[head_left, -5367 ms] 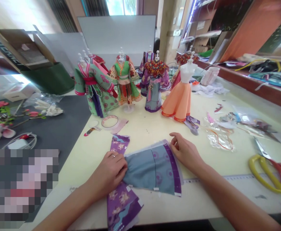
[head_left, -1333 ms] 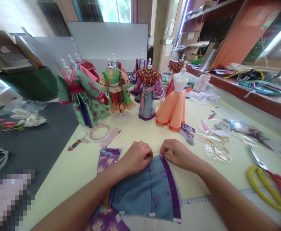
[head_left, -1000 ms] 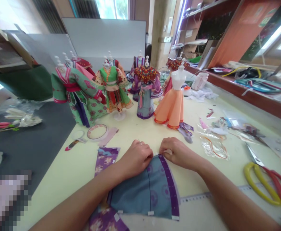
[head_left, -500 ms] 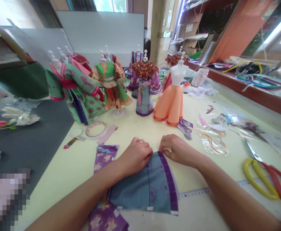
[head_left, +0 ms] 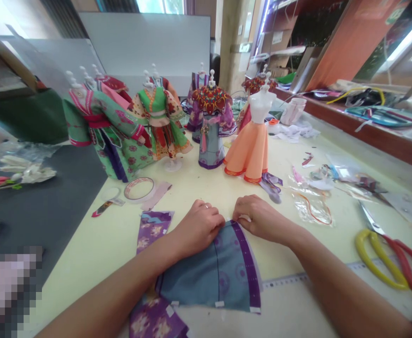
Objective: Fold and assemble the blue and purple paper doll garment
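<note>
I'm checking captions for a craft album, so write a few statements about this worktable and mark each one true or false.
1. The left hand and right hand are at the far edge of the gray-blue cloth. True.
2. The scissors have two green handles. False: the scissors have one yellow handle and one red.
3. The left hand wears a ring. True.
4. The orange skirt lies flat. False: the orange skirt hangs on an upright white mannequin.

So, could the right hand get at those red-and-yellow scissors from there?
Probably yes: the scissors lie uncovered on the table, though the right hand would likely have to leave the edge of the blue-grey fabric first.
</note>
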`<state>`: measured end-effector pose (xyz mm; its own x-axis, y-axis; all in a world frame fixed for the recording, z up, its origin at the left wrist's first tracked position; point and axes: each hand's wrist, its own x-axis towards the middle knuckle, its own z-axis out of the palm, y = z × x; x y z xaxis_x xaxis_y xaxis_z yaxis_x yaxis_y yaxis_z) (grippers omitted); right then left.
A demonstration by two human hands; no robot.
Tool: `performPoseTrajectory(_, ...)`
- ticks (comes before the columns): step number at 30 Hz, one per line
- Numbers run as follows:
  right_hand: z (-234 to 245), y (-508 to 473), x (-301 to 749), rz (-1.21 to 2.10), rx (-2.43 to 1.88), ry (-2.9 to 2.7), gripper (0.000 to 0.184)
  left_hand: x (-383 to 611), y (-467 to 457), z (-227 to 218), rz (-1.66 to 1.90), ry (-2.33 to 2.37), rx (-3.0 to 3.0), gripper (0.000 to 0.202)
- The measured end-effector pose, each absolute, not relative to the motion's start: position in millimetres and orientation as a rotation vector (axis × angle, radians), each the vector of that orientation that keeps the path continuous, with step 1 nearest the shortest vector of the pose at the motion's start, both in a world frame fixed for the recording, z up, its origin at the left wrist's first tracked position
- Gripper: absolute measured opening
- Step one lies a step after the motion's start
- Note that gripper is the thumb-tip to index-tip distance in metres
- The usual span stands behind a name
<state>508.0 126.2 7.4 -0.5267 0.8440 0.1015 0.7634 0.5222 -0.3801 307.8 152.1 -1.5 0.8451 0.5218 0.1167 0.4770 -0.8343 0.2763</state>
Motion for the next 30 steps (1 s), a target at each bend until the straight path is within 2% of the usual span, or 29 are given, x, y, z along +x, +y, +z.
performPoseTrajectory(16,6.5,126.0,508.1,0.403,-1.336,-2.514,0.023,307.6,152.9,-5.1,0.225,0.721,2.843,0.026)
performPoseTrajectory(30,10.0,123.1,509.3,0.409,-1.359,-2.550,0.022,307.4,152.3,-5.6,0.203,0.731,2.868,0.026)
